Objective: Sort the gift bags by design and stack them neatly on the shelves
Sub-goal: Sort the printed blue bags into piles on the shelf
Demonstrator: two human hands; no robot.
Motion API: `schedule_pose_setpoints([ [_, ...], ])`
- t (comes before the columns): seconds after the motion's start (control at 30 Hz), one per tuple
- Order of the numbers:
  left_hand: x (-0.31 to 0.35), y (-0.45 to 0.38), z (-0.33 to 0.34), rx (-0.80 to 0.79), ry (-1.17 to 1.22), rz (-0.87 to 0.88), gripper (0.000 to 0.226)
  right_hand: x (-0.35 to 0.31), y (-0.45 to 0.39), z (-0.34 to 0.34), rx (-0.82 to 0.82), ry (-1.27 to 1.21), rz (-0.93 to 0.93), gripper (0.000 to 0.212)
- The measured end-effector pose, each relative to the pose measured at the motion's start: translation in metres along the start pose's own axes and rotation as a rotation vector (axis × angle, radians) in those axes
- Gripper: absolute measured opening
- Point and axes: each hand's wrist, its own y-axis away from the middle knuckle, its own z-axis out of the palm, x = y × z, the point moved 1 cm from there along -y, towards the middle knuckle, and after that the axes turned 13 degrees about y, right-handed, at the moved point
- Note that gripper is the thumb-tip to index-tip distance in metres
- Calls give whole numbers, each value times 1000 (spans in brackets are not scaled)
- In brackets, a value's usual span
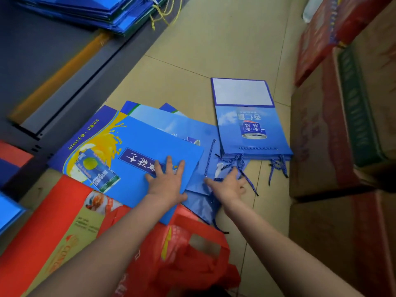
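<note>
Flat gift bags lie scattered on the tiled floor. My left hand [166, 177] rests with straight, spread fingers on the top blue bag with a yellow splash and can picture [120, 151]. To its right, my right hand [228, 185] lies with fingers spread on a plain blue bag [201, 185], among its blue rope handles. Other light blue bags [171, 121] fan out beneath. A separate small pile of blue can-print bags [252, 129] lies further right. Red bags [64, 215] lie nearest me. A stack of blue bags [102, 11] sits on the dark shelf at top left.
A dark metal shelf unit [53, 67] runs along the left. Stacked brown and red cardboard boxes [342, 146] line the right side. Tan floor tiles [214, 50] stretch between them. More blue and red bags [10, 211] sit on the low left shelf edge.
</note>
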Motion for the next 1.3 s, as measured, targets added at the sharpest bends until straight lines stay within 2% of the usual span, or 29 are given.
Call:
schedule_pose_setpoints([
  [0.13,-14,12,-2,-68,-18,69,99,-18,6,13,27,-191,12,88],
  [0.23,-18,22,-7,-63,44,84,98,-16,15,23,38,-301,-84,80],
  [0.4,-22,36,-32,-28,215,117,98,-21,45,26,204,-346,-355,69],
  [0.57,-33,48,-76,-8,413,225,106,-45,87,14,319,-424,-617,58],
  [0.67,-41,58,-104,119,575,297,103,-65,108,-8,398,-366,-815,62],
  [0.73,-49,65,-115,190,651,308,99,-77,109,-33,452,-365,-868,65],
  [0.9,-43,73,-89,149,535,242,118,-75,82,-104,621,-453,-844,57],
  [1.1,-32,53,-55,73,304,112,98,-73,41,-173,988,-629,-800,55],
  [1.2,-25,47,-47,21,205,82,96,-84,12,-199,1026,-856,-649,52],
  [1.3,-29,40,-38,-16,172,69,93,-84,-18,-185,909,-1025,-411,51],
])
